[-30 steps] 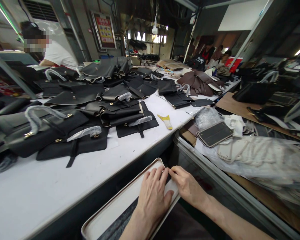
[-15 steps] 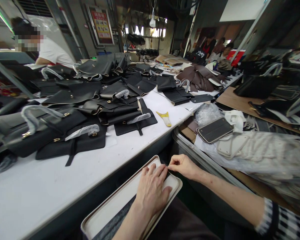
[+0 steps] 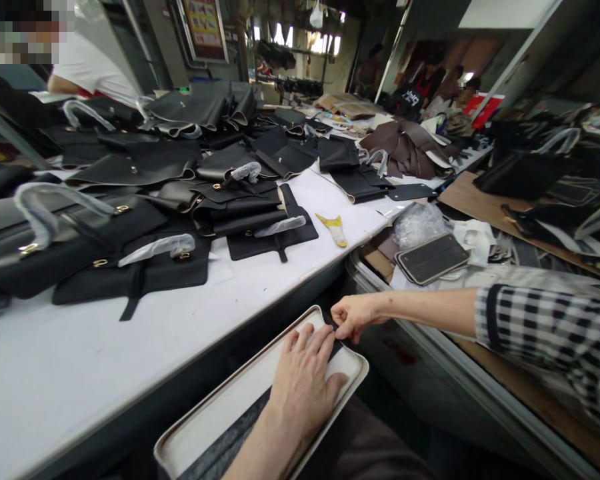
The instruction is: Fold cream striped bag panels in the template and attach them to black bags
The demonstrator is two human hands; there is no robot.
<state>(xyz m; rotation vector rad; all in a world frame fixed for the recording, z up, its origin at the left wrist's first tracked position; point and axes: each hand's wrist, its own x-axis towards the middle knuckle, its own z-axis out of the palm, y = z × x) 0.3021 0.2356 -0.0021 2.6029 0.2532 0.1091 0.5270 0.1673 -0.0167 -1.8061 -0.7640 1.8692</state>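
A shallow pale panel with a raised, rounded rim (image 3: 220, 408) rests on my lap, tilted away to the right. My left hand (image 3: 303, 380) lies flat on its inner face, fingers spread. Along the panel runs a dark strip (image 3: 233, 430), partly covered by that hand and forearm. At the far short edge, my right hand (image 3: 351, 316) has its fingers closed on a black strip end (image 3: 333, 321), just beyond my left fingertips. Whether the two dark parts are one piece is hidden under my left hand.
Black leather bags (image 3: 135, 273) with wrapped handles cover much of the white table (image 3: 190, 327). A yellow-edged piece (image 3: 334, 229) lies near its edge. To the right, a grey bin (image 3: 415, 353) stands under stacked panels (image 3: 433, 259). A person in white (image 3: 93, 63) sits at the far left.
My right forearm has swung up and forward, and its hand has turned knuckles-up by the panel's far edge. My left hand stays flat in place. The view has shifted slightly.
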